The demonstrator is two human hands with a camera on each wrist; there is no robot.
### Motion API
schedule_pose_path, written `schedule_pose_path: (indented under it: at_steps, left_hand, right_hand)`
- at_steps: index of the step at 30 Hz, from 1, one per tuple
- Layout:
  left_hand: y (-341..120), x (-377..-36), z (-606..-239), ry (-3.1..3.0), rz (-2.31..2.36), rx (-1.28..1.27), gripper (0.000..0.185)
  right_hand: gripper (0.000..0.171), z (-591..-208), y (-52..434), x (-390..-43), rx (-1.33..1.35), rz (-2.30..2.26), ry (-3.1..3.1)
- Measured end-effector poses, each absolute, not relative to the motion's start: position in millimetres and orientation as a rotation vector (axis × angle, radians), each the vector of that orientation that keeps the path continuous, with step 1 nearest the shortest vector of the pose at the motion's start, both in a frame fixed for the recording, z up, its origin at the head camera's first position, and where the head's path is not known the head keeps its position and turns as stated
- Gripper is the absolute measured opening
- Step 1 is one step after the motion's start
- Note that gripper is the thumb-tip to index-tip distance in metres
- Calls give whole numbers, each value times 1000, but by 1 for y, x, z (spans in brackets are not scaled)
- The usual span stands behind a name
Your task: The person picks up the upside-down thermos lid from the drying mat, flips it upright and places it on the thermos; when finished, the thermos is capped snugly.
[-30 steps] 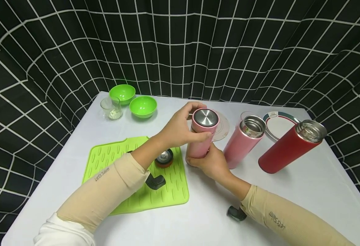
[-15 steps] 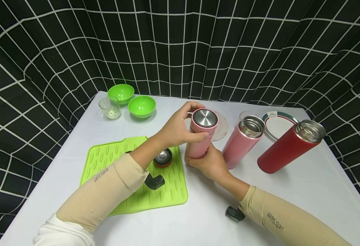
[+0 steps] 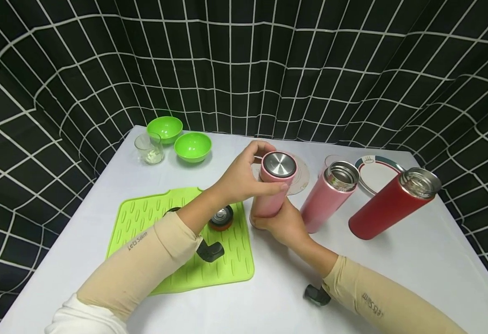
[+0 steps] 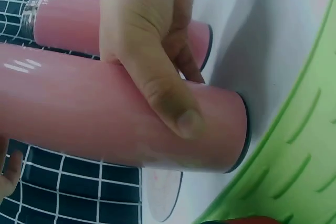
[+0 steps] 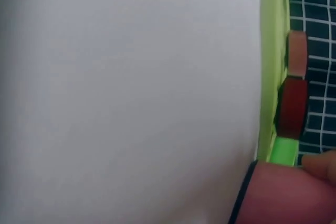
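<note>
green mat (image 3: pixel 231 269): partly behind left sleeve (image 3: pixel 139 260) | pale plate (image 3: pixel 301 178): partly behind gripped pink bottle (image 3: pixel 271 204) | right sleeve (image 3: pixel 381 292): cropped

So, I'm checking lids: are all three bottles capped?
No, only the held pink bottle has a lid; the other pink bottle and the red bottle stand open on top.

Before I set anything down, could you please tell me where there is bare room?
Bare: the near right, in front of the red bottle, and between the nearer bowl and the mat. Crowded: between the held bottle and rightmost plate.
</note>
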State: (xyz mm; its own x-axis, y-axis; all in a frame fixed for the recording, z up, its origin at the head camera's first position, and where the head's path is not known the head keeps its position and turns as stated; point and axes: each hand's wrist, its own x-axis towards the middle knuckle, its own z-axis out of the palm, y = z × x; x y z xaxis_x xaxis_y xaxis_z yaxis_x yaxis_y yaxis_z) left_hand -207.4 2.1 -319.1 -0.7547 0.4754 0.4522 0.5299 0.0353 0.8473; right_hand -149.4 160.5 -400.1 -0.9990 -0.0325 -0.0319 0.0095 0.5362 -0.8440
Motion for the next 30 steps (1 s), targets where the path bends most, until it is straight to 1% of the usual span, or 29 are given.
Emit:
schedule_pose_path:
  at_steps: [2, 3, 5, 9, 11, 14, 17, 22, 25, 28, 30]
  left_hand:
    - [1, -207, -320, -2219, -1882, -1082, 67]
    - [1, -207, -321, -2208, -1898, -1085, 67]
    - [0, -206, -321, -2209, -1916, -1073, 72]
    - [1, -205, -319, -2236, -1906, -1001, 73]
    - [1, -205, -318, -2249, -1897, -968, 68]
    - [0, -206, -317, -2239, -1921, -995, 64]
    - [0, -206, -316, -2240, -1956, -1035, 70]
    - [1, -208, -315, -2237, -1989, -1009, 68]
    - [-2, -209, -314, -2248, -2019, -1008, 61]
    - [-3, -209, -313, -2261, -2020, -1024, 61]
    - [-4, -209, -314, -2265, -1990, -1043, 61]
  right_hand:
    - [67, -401, 159, -149, -21, -1522, 2690]
    - [68, -402, 158, -149, -21, -1526, 2689]
    - [70, -403, 157, -149, -28, -1524, 2693]
    - [62, -404, 157, -151, -52, -1443, 2765]
    - [58, -404, 157, -152, -57, -1397, 2792]
    - [52, -402, 158, -154, -46, -1368, 2796]
    - [52, -401, 160, -155, -40, -1365, 2775]
    - [51, -400, 162, -155, -52, -1368, 2769]
    - [56, -400, 163, -156, -58, -1380, 2761]
    - [62, -401, 163, -156, -68, -1405, 2735]
    - [61, -402, 163, -157, -58, -1410, 2729]
